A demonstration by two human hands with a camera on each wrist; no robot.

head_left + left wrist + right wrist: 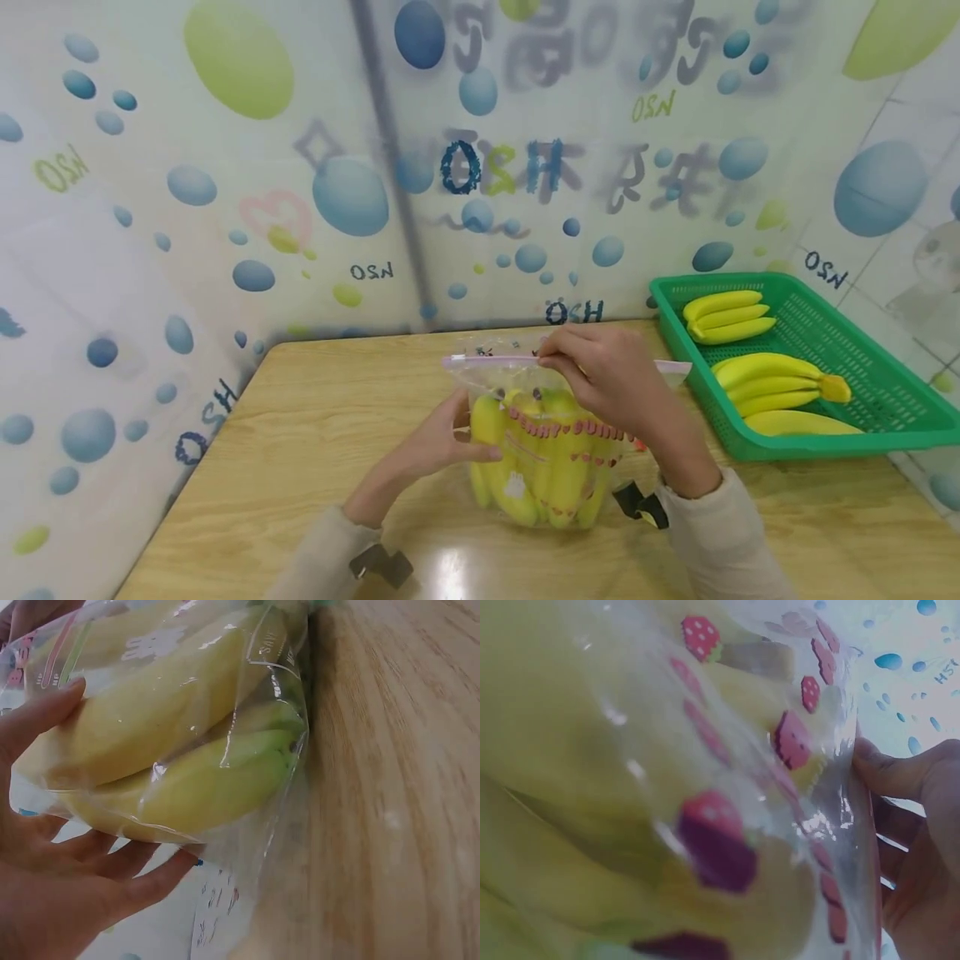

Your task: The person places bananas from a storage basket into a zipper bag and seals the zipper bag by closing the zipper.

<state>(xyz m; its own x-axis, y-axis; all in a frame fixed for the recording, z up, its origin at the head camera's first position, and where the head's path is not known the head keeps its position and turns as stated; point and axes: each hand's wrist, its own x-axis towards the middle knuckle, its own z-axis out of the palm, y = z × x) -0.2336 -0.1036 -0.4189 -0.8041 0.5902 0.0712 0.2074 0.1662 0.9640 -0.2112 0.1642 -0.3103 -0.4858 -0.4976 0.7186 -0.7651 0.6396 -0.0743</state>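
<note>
A clear printed zip bag (551,500) full of yellow bananas (517,479) stands upright on the wooden table. Its pale pink zip strip (495,362) runs across the top, with a small white slider (458,358) at the left end. My right hand (603,375) pinches this strip near its middle; in the right wrist view, thumb and fingers of the right hand (919,817) meet at the bag's edge. My left hand (435,437) holds the bag's left side. In the left wrist view, the left thumb (52,709) lies across the plastic and the other fingers are behind it.
A green plastic basket (817,447) with loose bananas and small bunches (772,383) stands at the right of the table (330,400). Behind the table is a wall covering (495,250) with blue and green dots. Dark straps hang at both sleeves.
</note>
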